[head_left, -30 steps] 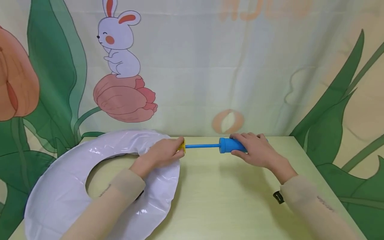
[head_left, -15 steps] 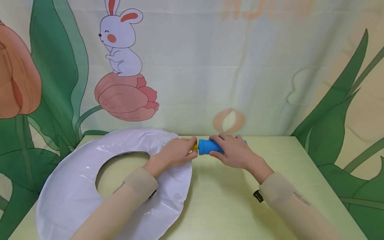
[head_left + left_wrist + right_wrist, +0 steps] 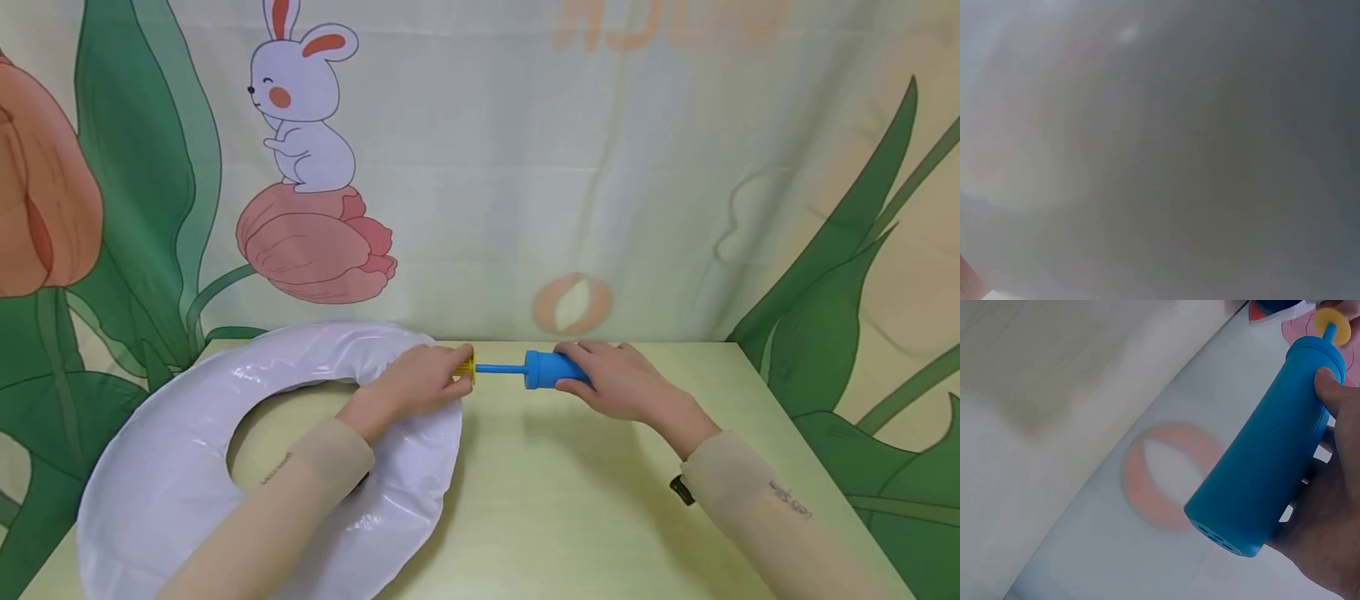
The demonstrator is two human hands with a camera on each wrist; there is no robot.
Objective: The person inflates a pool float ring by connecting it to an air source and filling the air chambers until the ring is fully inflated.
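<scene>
A blue hand pump [image 3: 546, 369] lies level between my two hands. Its barrel is gripped from above by my right hand [image 3: 626, 383], and the right wrist view shows the thumb along the blue barrel [image 3: 1266, 450]. A thin blue rod [image 3: 501, 368] sticks partway out of the barrel, ending in a yellow flanged piece [image 3: 468, 367]. My left hand [image 3: 416, 379] pinches that yellow piece between thumb and fingers, over the right side of a pale, glossy, partly filled inflatable swim ring [image 3: 157, 467]. What lies under the left palm is hidden. The left wrist view is mostly a blurred grey surface.
The swim ring covers the left part of the light green table [image 3: 540, 508]. Behind the table hangs a curtain [image 3: 465, 183] printed with a rabbit, tulips and leaves. A dark strap piece [image 3: 682, 490] shows by the right cuff.
The rod was far out one second ago, then almost fully inside the barrel; now it is partly out again. Both hands and the ring shifted right, then back left somewhat, the right hand moving oppositely.
</scene>
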